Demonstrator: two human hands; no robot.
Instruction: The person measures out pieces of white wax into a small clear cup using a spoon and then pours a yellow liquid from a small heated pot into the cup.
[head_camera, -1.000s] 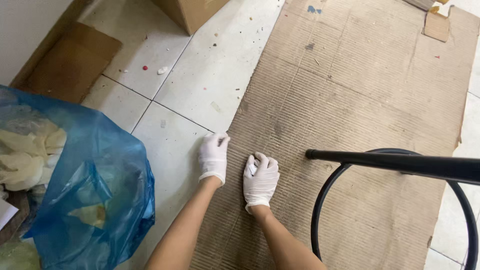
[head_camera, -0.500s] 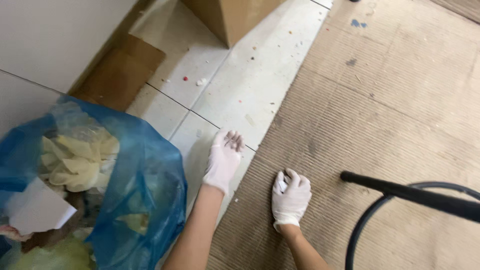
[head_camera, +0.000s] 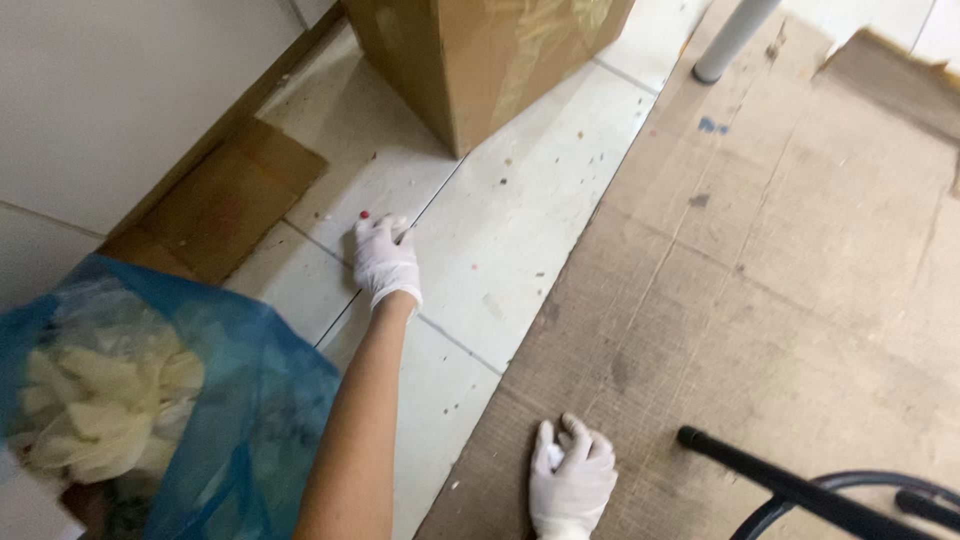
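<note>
Since half a second ago the left hand (head_camera: 385, 262) has stretched further forward across the white tiled floor (head_camera: 510, 240), and the view has swung up to take in more of the brown cardboard box (head_camera: 480, 55). Gloved in white, that hand now lies palm down on the tile with its fingers (head_camera: 383, 230) loosely spread, gripping nothing that I can see; its fingertips sit just beside a small red speck (head_camera: 364, 214) on the floor. Near the bottom edge, the right hand (head_camera: 570, 480), also in a white glove, rests on the flat sheet of corrugated cardboard (head_camera: 760, 280) covering the floor, fingers curled narrow around a small white scrap. A blue plastic bag (head_camera: 240, 400) stuffed with pale crumpled waste stands to the left of the outstretched arm. A black metal tube frame (head_camera: 780, 480) crosses the lower right corner, and a flat brown cardboard piece (head_camera: 225, 195) lies against the white wall (head_camera: 120, 90)
</note>
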